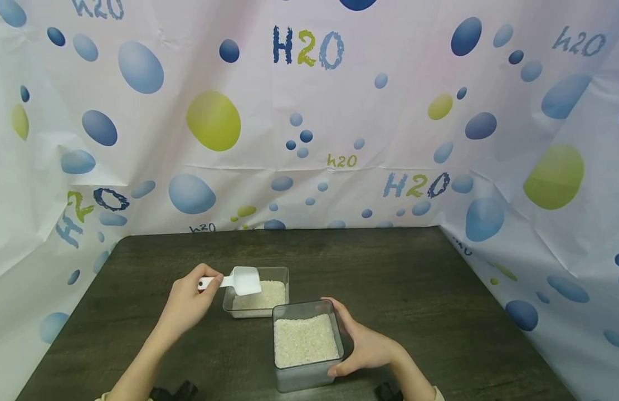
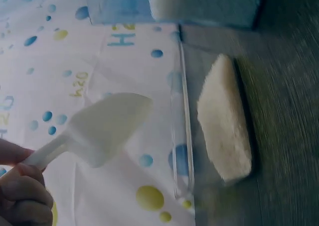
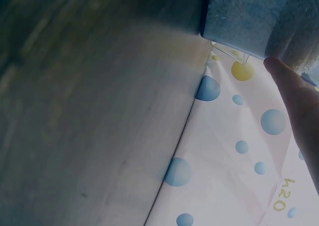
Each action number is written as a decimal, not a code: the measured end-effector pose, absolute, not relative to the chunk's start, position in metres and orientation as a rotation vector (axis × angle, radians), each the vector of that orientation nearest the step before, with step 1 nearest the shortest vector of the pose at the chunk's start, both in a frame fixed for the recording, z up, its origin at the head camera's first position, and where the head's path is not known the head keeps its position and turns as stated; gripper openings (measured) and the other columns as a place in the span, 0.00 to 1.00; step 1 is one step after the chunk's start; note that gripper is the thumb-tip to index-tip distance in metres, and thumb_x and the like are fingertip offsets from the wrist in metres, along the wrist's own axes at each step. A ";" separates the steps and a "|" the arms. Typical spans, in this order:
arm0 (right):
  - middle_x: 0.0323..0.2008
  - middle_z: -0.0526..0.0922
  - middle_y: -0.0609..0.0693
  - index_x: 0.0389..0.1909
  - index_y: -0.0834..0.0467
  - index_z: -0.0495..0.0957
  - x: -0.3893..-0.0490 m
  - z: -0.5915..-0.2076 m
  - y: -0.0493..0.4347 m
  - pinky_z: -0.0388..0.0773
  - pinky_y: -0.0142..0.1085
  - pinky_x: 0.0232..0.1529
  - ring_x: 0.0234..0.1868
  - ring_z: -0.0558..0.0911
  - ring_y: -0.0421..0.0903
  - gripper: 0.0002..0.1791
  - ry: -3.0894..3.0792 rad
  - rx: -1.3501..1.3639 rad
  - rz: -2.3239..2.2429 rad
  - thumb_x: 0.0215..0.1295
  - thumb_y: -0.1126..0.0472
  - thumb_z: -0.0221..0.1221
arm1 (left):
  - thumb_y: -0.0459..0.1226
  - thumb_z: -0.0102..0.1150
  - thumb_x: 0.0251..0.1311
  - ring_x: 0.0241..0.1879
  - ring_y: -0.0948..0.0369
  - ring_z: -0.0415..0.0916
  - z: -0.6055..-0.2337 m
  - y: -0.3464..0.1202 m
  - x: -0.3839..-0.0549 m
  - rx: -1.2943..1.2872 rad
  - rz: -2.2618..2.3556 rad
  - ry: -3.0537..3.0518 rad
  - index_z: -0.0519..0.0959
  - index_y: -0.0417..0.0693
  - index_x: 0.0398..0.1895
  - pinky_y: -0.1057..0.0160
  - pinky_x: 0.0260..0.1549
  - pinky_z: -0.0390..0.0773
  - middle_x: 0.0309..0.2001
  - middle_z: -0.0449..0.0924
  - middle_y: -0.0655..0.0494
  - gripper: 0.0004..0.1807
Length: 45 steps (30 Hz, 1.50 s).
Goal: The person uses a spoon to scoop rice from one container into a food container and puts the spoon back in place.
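My left hand (image 1: 189, 301) pinches the handle of a white plastic scoop (image 1: 246, 280) between thumb and fingers. The scoop hangs over a shallow clear container (image 1: 277, 273), partly filled with white rice (image 1: 269, 294). In the left wrist view, the scoop (image 2: 107, 129) is raised above the rice heap (image 2: 224, 126), and no grains show on it. My right hand (image 1: 363, 344) grips the right side of a taller grey see-through container (image 1: 304, 377), thumb at the near corner, fingers at the far one. Rice (image 1: 306, 340) fills it almost to the rim. The right wrist view catches its wall (image 3: 239, 22).
Both containers are on a dark wood-grain table (image 1: 414, 289), the clear one behind and left of the grey one. A white curtain (image 1: 309, 111) with blue and green spots closes off the back and sides. Black straps (image 1: 176, 391) show near the wrists.
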State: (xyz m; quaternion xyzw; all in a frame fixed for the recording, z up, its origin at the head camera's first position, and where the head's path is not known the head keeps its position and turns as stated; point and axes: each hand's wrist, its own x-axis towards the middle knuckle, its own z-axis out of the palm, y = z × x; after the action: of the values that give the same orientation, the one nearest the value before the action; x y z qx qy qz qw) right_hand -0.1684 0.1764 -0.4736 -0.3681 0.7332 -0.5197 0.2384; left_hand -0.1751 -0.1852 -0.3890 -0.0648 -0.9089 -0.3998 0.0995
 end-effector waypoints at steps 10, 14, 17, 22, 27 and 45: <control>0.73 0.22 0.67 0.75 0.41 0.27 -0.168 -0.472 0.176 0.48 0.71 0.63 0.72 0.32 0.72 0.63 2.020 -0.999 -1.416 0.58 0.51 0.69 | 0.27 0.58 0.64 0.16 0.72 0.58 -0.376 -0.166 -0.155 -0.675 -1.433 -2.336 0.79 0.48 0.36 0.67 0.13 0.67 0.25 0.75 0.60 0.06; 0.73 0.24 0.68 0.75 0.41 0.27 -0.168 -0.472 0.175 0.48 0.71 0.63 0.72 0.34 0.72 0.63 2.030 -0.996 -1.418 0.57 0.51 0.70 | 0.23 0.59 0.61 0.21 0.74 0.65 -0.373 -0.157 -0.151 -1.035 -1.330 -2.268 0.78 0.50 0.37 0.70 0.16 0.72 0.31 0.81 0.57 0.12; 0.73 0.26 0.68 0.75 0.41 0.28 -0.167 -0.472 0.175 0.48 0.71 0.63 0.72 0.36 0.72 0.63 2.027 -1.001 -1.426 0.57 0.52 0.70 | 0.24 0.59 0.61 0.24 0.74 0.69 -0.372 -0.150 -0.150 -1.176 -1.228 -2.296 0.77 0.50 0.37 0.73 0.20 0.76 0.31 0.81 0.59 0.11; 0.74 0.35 0.65 0.76 0.43 0.28 -0.167 -0.472 0.175 0.51 0.66 0.66 0.73 0.44 0.68 0.63 2.004 -1.020 -1.447 0.57 0.54 0.70 | 0.32 0.58 0.66 0.21 0.79 0.63 -0.370 -0.140 -0.150 -1.236 -0.989 -2.431 0.75 0.52 0.36 0.77 0.20 0.70 0.26 0.75 0.67 0.04; 0.74 0.45 0.57 0.76 0.43 0.29 -0.166 -0.471 0.174 0.56 0.49 0.69 0.72 0.53 0.58 0.62 1.972 -0.994 -1.466 0.57 0.56 0.70 | 0.35 0.59 0.65 0.18 0.80 0.57 -0.369 -0.131 -0.150 -1.295 -0.837 -2.481 0.76 0.51 0.35 0.77 0.18 0.63 0.24 0.72 0.70 0.02; 0.72 0.48 0.54 0.75 0.42 0.29 -0.167 -0.472 0.175 0.60 0.40 0.67 0.69 0.60 0.53 0.63 1.961 -0.986 -1.468 0.56 0.57 0.70 | 0.36 0.57 0.67 0.18 0.73 0.57 -0.385 -0.108 -0.151 -1.241 -0.876 -2.827 0.76 0.50 0.35 0.71 0.18 0.63 0.21 0.69 0.70 0.02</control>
State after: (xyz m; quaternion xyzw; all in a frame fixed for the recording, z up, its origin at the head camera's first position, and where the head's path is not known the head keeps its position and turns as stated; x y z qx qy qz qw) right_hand -0.1670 0.1748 -0.4719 -0.3619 0.7195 -0.5386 0.2477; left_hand -0.1510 -0.1081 -0.3851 -0.3863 -0.8805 -0.2728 -0.0339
